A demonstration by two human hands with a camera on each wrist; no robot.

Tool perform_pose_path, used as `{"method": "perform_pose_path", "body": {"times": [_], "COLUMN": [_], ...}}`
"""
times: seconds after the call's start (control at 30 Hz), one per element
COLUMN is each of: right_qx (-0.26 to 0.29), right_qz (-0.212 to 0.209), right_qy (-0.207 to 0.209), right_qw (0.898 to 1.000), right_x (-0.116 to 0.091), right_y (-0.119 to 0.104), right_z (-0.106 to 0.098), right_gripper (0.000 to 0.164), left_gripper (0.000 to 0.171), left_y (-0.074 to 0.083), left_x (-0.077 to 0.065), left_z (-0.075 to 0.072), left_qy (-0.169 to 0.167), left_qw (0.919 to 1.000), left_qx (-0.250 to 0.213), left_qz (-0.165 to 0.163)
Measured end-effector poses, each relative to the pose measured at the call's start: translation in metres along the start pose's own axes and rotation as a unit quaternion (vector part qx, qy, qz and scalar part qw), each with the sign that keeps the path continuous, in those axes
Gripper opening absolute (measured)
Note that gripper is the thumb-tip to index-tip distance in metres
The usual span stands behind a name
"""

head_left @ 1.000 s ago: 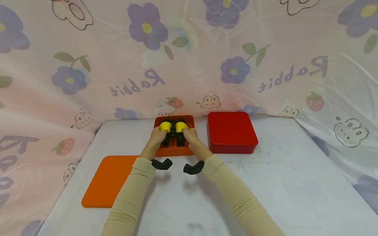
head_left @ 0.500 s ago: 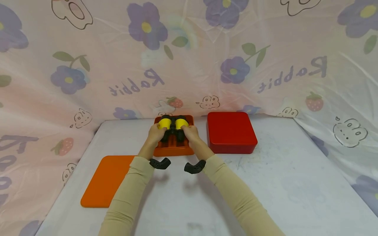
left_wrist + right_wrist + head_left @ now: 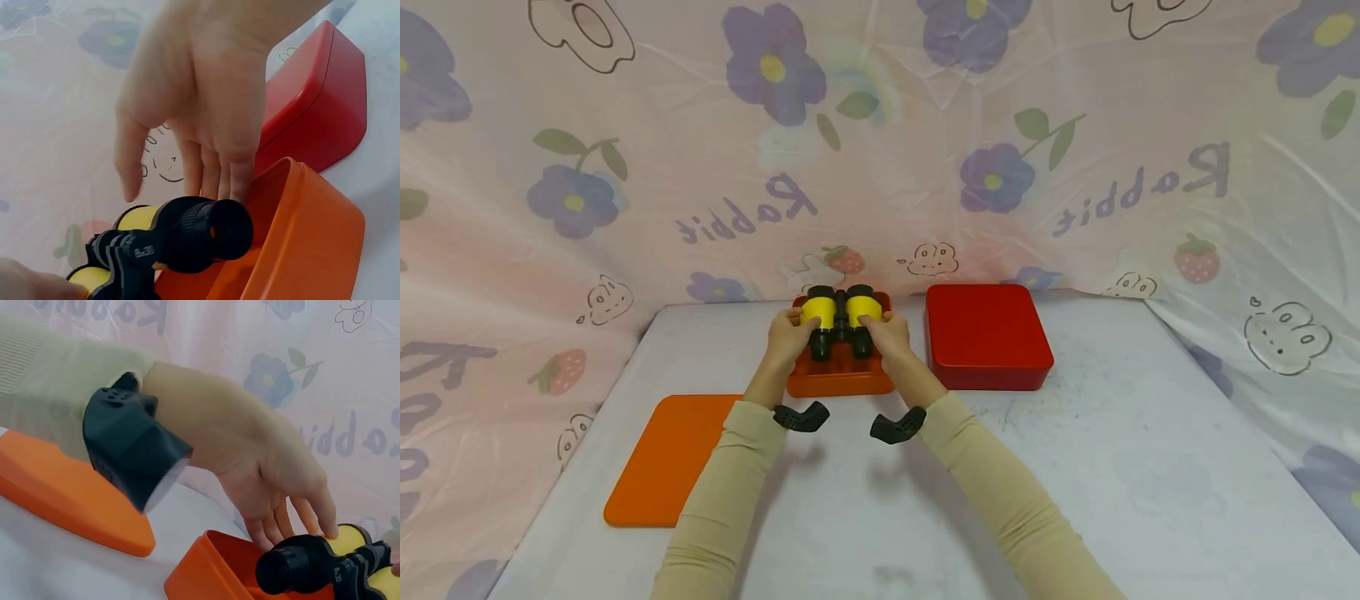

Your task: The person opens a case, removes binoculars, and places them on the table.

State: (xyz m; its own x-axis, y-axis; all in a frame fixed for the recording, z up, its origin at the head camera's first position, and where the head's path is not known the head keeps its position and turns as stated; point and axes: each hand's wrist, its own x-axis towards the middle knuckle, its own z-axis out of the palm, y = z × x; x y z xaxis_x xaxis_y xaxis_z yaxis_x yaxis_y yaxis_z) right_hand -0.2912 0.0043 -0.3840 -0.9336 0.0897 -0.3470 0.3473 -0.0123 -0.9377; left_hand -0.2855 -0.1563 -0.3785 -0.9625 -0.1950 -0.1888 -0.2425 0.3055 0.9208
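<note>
Together, both hands hold the binoculars over the orange box.
Left hand [image 3: 785,337] and right hand [image 3: 891,340] each grip one yellow barrel of the binoculars [image 3: 841,321], thumbs on the near side, fingers round the outer sides. The eyepieces point toward the person, and the far ends overlap the back rim of the orange box [image 3: 841,386]; whether the two touch, I cannot tell. Part of the box's inside shows below the eyepieces. Just right of it on the bench [image 3: 1075,483] stands the red box [image 3: 988,333], closed. An orange lid [image 3: 666,462] lies flat nearer the person on the left, partly behind the left sleeve [image 3: 715,508]. Behind hangs a pink flowered sheet [image 3: 887,192].
</note>
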Motion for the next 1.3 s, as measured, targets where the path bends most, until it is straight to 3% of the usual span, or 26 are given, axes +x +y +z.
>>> {"method": "perform_pose_path", "body": {"times": [0.27,0.43,0.67,0.87,1.3], "right_qx": [0.014,0.029,0.027,0.033,0.019], "right_qz": [-0.004,0.011,0.032,0.019,0.022], "right_qy": [0.011,-0.006,-0.030,-0.039,-0.051], "right_qw": [1.000,1.000,0.999,0.999,0.998], "right_x": [-0.006,-0.014,-0.018,-0.019,-0.030], "right_y": [0.001,0.004,0.005,0.004,0.002], "right_z": [-0.003,-0.007,-0.016,-0.020,-0.027], "right_gripper": [0.068,0.070,0.068,0.069,0.070], "left_gripper": [0.068,0.071,0.072,0.073,0.073], "left_y": [-0.002,-0.010,-0.013,-0.012,-0.007], "left_x": [-0.004,-0.008,-0.015,-0.019,-0.029], "left_z": [-0.010,-0.020,-0.025,-0.029,-0.033], "left_qy": [-0.026,-0.043,-0.062,-0.077,-0.091], "left_qw": [0.9989,0.9976,0.9964,0.9955,0.9946], "left_qx": [-0.038,-0.049,-0.049,-0.052,-0.033], "left_qz": [-0.007,-0.023,-0.030,-0.020,-0.037]}}
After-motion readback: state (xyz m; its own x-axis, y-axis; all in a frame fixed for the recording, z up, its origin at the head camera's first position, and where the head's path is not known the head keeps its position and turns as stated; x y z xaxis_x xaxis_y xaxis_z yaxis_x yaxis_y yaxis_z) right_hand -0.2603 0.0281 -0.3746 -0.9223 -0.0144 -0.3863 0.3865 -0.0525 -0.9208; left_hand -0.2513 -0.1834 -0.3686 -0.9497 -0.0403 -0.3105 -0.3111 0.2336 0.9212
